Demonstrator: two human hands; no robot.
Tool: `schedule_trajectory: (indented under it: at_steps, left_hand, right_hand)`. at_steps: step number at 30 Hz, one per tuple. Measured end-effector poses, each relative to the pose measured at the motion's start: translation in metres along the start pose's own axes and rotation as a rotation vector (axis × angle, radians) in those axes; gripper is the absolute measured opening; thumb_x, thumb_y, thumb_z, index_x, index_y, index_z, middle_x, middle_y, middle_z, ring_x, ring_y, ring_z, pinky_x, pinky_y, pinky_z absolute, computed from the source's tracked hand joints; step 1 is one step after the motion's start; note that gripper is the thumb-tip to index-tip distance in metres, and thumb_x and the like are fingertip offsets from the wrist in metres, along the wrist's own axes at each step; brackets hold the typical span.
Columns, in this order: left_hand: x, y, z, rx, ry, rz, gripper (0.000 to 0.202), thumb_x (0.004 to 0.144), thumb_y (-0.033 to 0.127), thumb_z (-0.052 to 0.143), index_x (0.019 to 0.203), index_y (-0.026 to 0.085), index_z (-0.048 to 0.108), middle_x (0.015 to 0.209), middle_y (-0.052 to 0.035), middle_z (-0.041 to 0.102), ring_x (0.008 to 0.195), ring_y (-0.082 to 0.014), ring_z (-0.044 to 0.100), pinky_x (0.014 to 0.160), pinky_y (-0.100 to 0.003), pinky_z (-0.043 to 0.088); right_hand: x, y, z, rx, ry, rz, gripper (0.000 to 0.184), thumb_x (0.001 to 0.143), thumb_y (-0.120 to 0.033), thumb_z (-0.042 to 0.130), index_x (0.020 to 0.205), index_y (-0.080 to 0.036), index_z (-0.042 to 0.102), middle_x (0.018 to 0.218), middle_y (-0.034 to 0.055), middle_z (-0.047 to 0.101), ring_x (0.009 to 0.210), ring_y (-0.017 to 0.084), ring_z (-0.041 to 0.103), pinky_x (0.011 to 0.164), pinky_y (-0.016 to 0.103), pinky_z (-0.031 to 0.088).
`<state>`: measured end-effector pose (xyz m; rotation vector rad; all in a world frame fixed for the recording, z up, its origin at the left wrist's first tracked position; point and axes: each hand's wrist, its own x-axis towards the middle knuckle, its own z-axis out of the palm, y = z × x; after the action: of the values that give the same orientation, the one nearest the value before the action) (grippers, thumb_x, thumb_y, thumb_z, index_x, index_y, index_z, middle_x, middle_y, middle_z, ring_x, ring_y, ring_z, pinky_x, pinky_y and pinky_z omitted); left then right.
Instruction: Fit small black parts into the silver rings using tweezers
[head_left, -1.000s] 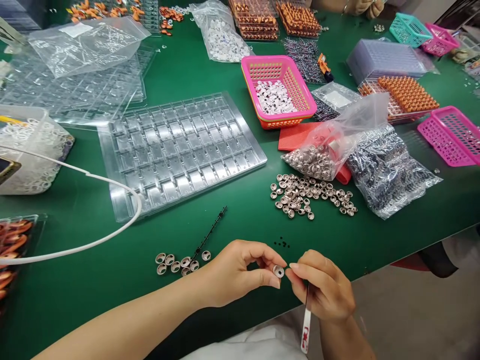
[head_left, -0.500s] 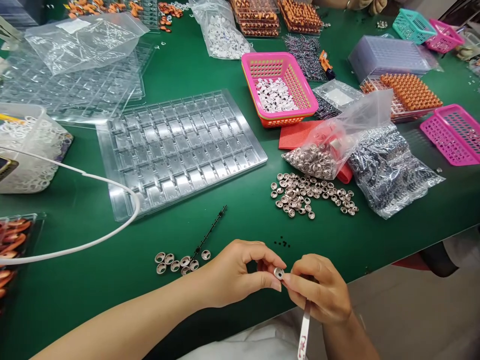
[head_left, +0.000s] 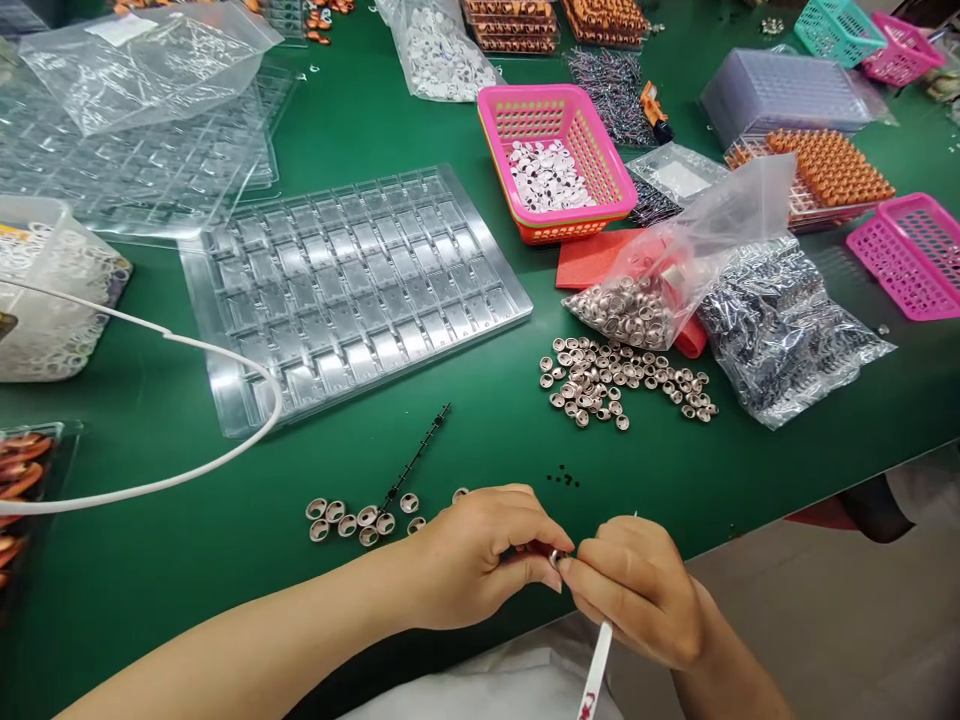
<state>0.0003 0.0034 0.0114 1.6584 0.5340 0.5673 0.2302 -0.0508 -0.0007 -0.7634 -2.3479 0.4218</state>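
My left hand (head_left: pixel 480 555) pinches a small silver metal cap (head_left: pixel 556 557) between thumb and fingers at the near table edge. My right hand (head_left: pixel 637 590) is closed against that cap and also grips a white tool (head_left: pixel 596 670) whose handle hangs down below the fist. Just left of my left hand lies a short row of finished silver caps (head_left: pixel 352 518) beside a thin black strip (head_left: pixel 416 462). A loose pile of the same caps (head_left: pixel 619 382) lies further right on the green table (head_left: pixel 480 440).
A clear compartment tray (head_left: pixel 349 285) lies in the middle, with a white cable (head_left: pixel 187 345) curving over its near corner. A pink basket (head_left: pixel 559 160) of white parts, bags of caps (head_left: pixel 660 290) and dark parts (head_left: pixel 780 330), and orange parts trays (head_left: pixel 825 170) fill the right side.
My two hands have closed tighter together over the cap, now mostly hidden between the fingers. The view has tilted slightly, so the table things sit a little higher.
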Motion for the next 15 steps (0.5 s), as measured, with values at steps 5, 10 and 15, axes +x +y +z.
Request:
schedule_trajectory:
  at_steps: [5,10,15]
  left_hand:
    - [0.000,0.003,0.001,0.017,-0.002,0.035,0.017,0.100,0.026,0.057,0.100,0.016,0.069,0.084,-0.0075,0.073,0.076,-0.0167,0.062,0.077,-0.028,0.050]
    - [0.000,0.007,0.002,0.010,0.001,0.054,0.014,0.099,0.020,0.055,0.100,0.015,0.068,0.084,-0.0073,0.074,0.076,-0.0163,0.063,0.076,-0.027,0.050]
    - [-0.001,0.005,0.003,0.006,0.005,0.073,0.015,0.100,0.020,0.054,0.099,0.015,0.067,0.082,-0.0077,0.073,0.075,-0.0166,0.063,0.074,-0.028,0.050]
  right_hand:
    - [0.007,-0.003,-0.007,0.071,-0.065,-0.028,0.026,0.091,-0.004,0.047,0.113,-0.004,0.062,0.083,0.0089,0.069,0.056,0.014,0.050,0.048,0.032,0.031]
    - [0.017,-0.006,-0.014,0.133,-0.132,-0.002,0.028,0.093,-0.005,0.040,0.115,-0.006,0.058,0.080,0.0075,0.068,0.058,0.015,0.053,0.049,0.032,0.035]
    - [0.021,-0.006,-0.017,0.161,-0.187,-0.001,0.029,0.097,-0.008,0.032,0.112,-0.008,0.057,0.078,0.0070,0.067,0.058,0.015,0.052,0.050,0.031,0.036]
